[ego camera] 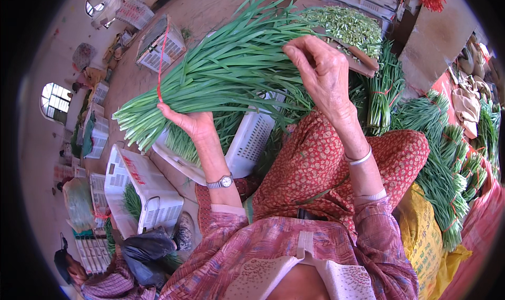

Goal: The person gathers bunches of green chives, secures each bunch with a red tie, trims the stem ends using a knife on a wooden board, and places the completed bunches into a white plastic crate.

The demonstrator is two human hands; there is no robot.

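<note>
My left hand [191,122] holds up a large bunch of garlic chives [236,67] near its pale cut ends, with the thumb across the stalks. A thin red tie [160,63] stands up from beside that thumb; whether it circles the bunch is hidden. My right hand [323,67] hovers at the leafy end, fingers curled and thumb close to the index finger. Whether a leaf is pinched there I cannot tell. Below the bunch, a white perforated plastic crate [254,132] contains more chives [181,144].
A wooden-handled knife [363,58] lies by a pile of chopped stalk ends [343,23] on a board. Tied chive bundles [446,169] lie at right, beside a yellow woven sack [420,240]. At left are a white crate [154,193] and a seated person [114,276].
</note>
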